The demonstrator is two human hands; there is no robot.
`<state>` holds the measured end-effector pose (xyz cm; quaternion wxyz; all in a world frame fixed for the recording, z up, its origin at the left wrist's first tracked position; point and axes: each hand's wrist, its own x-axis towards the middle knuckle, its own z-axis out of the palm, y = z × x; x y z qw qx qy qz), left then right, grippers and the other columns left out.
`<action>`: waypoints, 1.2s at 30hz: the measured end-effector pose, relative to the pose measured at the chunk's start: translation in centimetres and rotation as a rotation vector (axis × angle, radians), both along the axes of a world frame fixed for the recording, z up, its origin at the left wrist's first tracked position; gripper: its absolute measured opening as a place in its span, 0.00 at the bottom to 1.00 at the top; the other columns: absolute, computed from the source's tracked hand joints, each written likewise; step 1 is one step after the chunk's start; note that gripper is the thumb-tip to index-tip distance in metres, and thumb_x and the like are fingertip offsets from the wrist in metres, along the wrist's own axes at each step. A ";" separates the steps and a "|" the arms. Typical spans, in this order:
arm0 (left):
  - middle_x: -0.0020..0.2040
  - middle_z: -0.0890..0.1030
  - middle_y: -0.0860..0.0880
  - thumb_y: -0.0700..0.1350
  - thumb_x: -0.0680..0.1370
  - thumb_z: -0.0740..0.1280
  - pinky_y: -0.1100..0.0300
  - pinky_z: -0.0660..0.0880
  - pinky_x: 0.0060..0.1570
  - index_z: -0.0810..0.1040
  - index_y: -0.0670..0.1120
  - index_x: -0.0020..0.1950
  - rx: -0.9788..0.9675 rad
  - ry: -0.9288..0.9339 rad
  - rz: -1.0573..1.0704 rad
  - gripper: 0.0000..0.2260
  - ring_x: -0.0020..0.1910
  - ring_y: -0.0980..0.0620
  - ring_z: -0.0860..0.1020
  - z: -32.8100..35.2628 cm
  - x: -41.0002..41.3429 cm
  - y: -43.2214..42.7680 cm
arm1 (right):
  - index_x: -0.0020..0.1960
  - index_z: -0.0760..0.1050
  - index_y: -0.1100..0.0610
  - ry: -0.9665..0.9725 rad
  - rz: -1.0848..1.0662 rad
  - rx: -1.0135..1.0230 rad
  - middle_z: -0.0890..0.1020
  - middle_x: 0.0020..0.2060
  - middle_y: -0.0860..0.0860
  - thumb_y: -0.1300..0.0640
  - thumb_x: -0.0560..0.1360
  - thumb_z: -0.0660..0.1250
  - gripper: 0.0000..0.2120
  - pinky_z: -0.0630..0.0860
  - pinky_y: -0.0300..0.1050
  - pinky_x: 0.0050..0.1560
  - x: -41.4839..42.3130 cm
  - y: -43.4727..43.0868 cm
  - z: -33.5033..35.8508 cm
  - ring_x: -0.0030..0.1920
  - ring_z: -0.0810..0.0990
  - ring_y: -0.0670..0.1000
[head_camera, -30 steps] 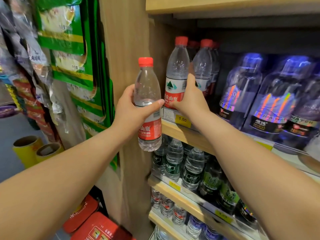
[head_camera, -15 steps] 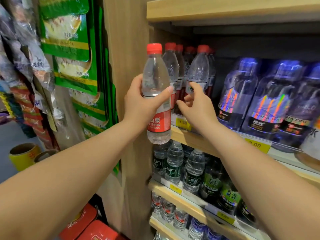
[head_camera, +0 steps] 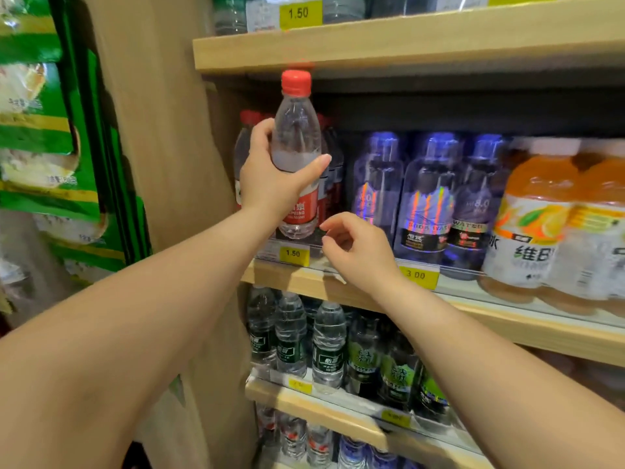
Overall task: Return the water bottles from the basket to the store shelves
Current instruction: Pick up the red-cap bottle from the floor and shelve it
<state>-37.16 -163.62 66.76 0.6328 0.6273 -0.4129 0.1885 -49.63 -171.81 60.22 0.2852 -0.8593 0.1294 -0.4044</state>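
Note:
My left hand (head_camera: 274, 179) grips a clear water bottle (head_camera: 297, 130) with a red cap and red label, upright at the front left of the wooden shelf (head_camera: 304, 279). The bottle's base is just behind the clear price rail; I cannot tell if it touches the shelf. Behind it stands a row of matching red-capped bottles (head_camera: 246, 137), mostly hidden. To the right of the bottle's base, my right hand (head_camera: 355, 252) hovers at the shelf's front edge with loosely curled fingers, holding nothing. No basket is in view.
Dark blue soda water bottles (head_camera: 426, 198) and orange drink bottles (head_camera: 534, 225) stand to the right. The upper shelf board (head_camera: 406, 42) hangs just above the bottle's cap. Green-label bottles (head_camera: 291, 336) fill the shelf below. Green snack bags (head_camera: 44, 137) hang at left.
My left hand has carried the bottle right and up into the shelf opening in front of the red-capped row. My right hand has let go of the shelf bottles and drawn back to the shelf edge.

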 end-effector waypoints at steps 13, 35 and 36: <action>0.74 0.65 0.47 0.57 0.69 0.74 0.54 0.70 0.59 0.53 0.47 0.78 0.311 0.005 0.324 0.45 0.70 0.47 0.68 -1.1 -1.1 -1.7 | 0.48 0.78 0.52 -0.026 0.019 0.068 0.80 0.39 0.44 0.59 0.73 0.66 0.06 0.78 0.48 0.49 -0.1 -0.1 0.1 0.42 0.79 0.47; 0.67 0.68 0.47 0.51 0.71 0.75 0.54 0.70 0.60 0.62 0.48 0.75 0.381 -0.173 0.339 0.36 0.65 0.47 0.69 -4.2 -0.9 1.8 | 0.51 0.77 0.53 0.007 -0.076 0.054 0.79 0.44 0.46 0.58 0.72 0.66 0.08 0.76 0.46 0.53 -1.4 1.6 0.5 0.46 0.77 0.47; 0.66 0.69 0.47 0.51 0.71 0.74 0.54 0.69 0.61 0.66 0.48 0.72 0.360 -0.166 0.310 0.32 0.65 0.47 0.69 -4.8 -1.0 2.4 | 0.51 0.77 0.53 0.000 -0.106 0.039 0.79 0.46 0.46 0.58 0.72 0.66 0.08 0.75 0.44 0.54 -2.0 2.1 0.2 0.47 0.76 0.46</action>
